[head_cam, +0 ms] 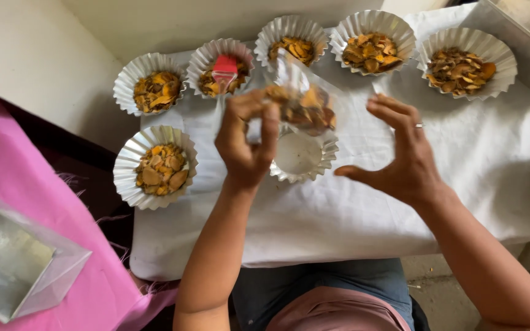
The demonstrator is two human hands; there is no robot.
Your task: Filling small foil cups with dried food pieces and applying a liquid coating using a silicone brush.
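Head view, looking down on a white cloth-covered tabletop (338,214). The left hand (246,144) is pinching the lower edge of a clear plastic pouch of orange-brown dried chips (302,101) between thumb and fingers, and is holding it above the tabletop. The pouch is lying tilted, its long axis running from the left hand's grip up and to the right, with its filled end hanging directly over an empty fluted foil cup (302,156). That cup is sitting just beyond and between the 2 hands, partly hidden by the pouch.

The right hand (403,153) is spreading open, fingers apart and holding nothing, just to the right of the pouch and not touching it. The left hand is therefore the nearer one to both pouch and empty cup.

The pouch is looking thin, glossy and crinkled, with its contents bunched toward the far end. Whether its mouth is open cannot be told.

6 more fluted foil cups filled with the same chips are ringing the work area: 5 in a row along the far edge (372,43) and 1 at the near left (154,167). A red clip (224,66) is resting over the 2nd cup of the row. A folded silver foil bag (19,263) is lying on pink fabric (7,171) at the left.
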